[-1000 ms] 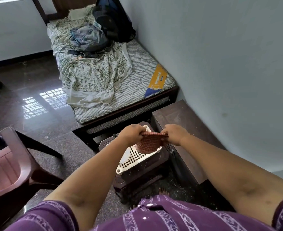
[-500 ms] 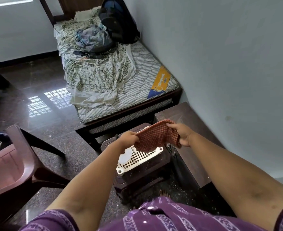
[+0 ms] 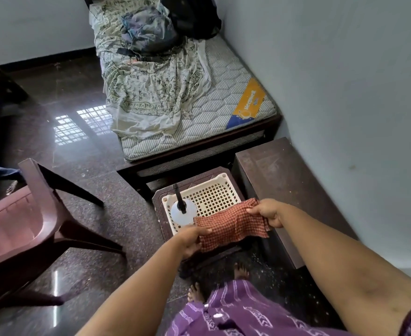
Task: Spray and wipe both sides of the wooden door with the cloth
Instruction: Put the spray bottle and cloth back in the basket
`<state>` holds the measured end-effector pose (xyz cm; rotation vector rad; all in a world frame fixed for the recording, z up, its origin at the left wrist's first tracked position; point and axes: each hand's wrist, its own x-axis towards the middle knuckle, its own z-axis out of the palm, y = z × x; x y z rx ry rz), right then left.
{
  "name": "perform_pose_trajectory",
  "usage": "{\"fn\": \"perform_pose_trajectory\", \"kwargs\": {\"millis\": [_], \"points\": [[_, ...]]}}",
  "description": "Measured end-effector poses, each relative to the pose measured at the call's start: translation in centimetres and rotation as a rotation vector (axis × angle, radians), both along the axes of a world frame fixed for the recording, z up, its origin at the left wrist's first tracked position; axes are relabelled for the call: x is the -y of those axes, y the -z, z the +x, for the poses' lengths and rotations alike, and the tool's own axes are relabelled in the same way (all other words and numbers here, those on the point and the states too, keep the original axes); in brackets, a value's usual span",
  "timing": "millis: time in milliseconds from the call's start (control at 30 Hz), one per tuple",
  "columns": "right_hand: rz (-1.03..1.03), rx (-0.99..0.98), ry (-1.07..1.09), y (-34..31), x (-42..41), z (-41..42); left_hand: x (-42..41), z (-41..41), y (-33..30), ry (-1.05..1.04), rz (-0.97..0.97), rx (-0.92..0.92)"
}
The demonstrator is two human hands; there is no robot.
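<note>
A red checked cloth is stretched flat between my two hands over a white plastic basket. My left hand pinches its near left edge. My right hand pinches its far right corner. A clear spray bottle with a black nozzle stands in the basket's left part, just left of the cloth. The basket sits on a dark brown stool. No wooden door shows in this view.
A dark wooden box stands against the wall right of the stool. A bed with a rumpled sheet and clothes lies ahead. A maroon plastic chair is at the left. My bare feet stand on the glossy floor.
The cloth was bunched between my hands, then unfolded; now it is spread wide and lower. My hands moved apart, and the spray bottle has come into sight.
</note>
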<state>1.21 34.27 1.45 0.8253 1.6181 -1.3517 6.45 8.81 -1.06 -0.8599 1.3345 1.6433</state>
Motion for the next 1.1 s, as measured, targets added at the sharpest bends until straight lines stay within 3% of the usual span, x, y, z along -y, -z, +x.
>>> {"fn": "perform_pose_trajectory", "kwargs": {"millis": [200, 333, 567, 733, 900, 1033, 1100], "points": [[0.308, -0.270, -0.401, 4.9, 1.7, 0.7, -1.0, 1.2, 3.2, 0.134, -0.238, -0.076], [0.431, -0.340, -0.397, 6.5, 2.1, 0.3, -0.9, 1.0, 5.4, 0.129, -0.361, -0.144], [0.582, -0.395, -0.629, 9.7, 1.6, -0.6, -2.7, 0.9, 8.2, -0.008, -0.415, -0.003], [0.577, -0.449, -0.566, 10.2, 2.2, -1.2, -3.2, 0.2, 8.6, -0.063, -0.487, -0.034], [0.630, -0.436, -0.488, 10.6, 2.3, -1.8, -2.5, 0.1, 8.3, 0.109, -0.717, -0.004], [0.693, -0.471, -0.329, 10.9, 2.3, -1.6, -2.7, 1.6, 8.4, 0.268, -0.813, -0.131], [0.774, -0.550, -0.354, 10.6, 2.3, -1.1, -3.3, 2.0, 8.0, 0.317, -0.863, -0.217]]}}
